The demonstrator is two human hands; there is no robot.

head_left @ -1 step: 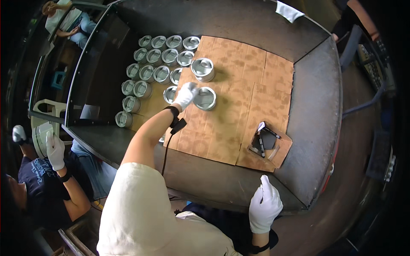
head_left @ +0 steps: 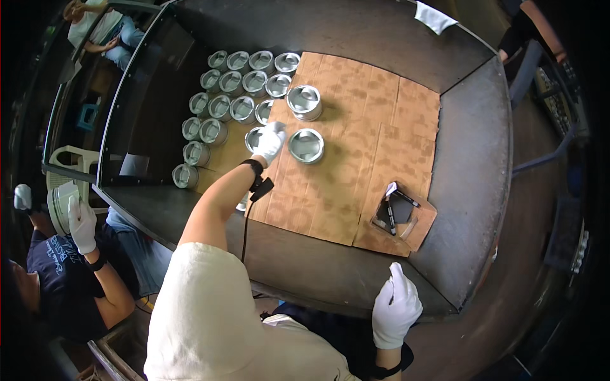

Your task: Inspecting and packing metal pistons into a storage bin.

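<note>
My gloved left hand [head_left: 270, 141] is over the cardboard's left edge, against the right side of a silvery metal piston [head_left: 253, 140] and partly covering it. Its fingers are blurred, so I cannot tell whether they grip. Just right of it a single piston [head_left: 306, 146] stands on the cardboard, apart from the hand. Behind that one sits a second stack or taller piston [head_left: 304, 103]. Near the front edge my gloved right hand [head_left: 396, 308] is raised with fingers curled together, one digit pointing up; whatever it holds is hidden.
Several pistons [head_left: 243, 109] stand in rows at the left. Brown cardboard [head_left: 356, 171] lines the metal-walled bench [head_left: 467, 171]. A cardboard tray [head_left: 416, 232] with black markers [head_left: 390, 216] lies at right. A white cloth [head_left: 435, 18] hangs on the far wall. At left a co-worker's gloved hand [head_left: 82, 225] holds a piston.
My left hand has moved slightly left, away from the single piston on the cardboard and toward the piston beside the cardboard's edge. The right hand keeps its pose.
</note>
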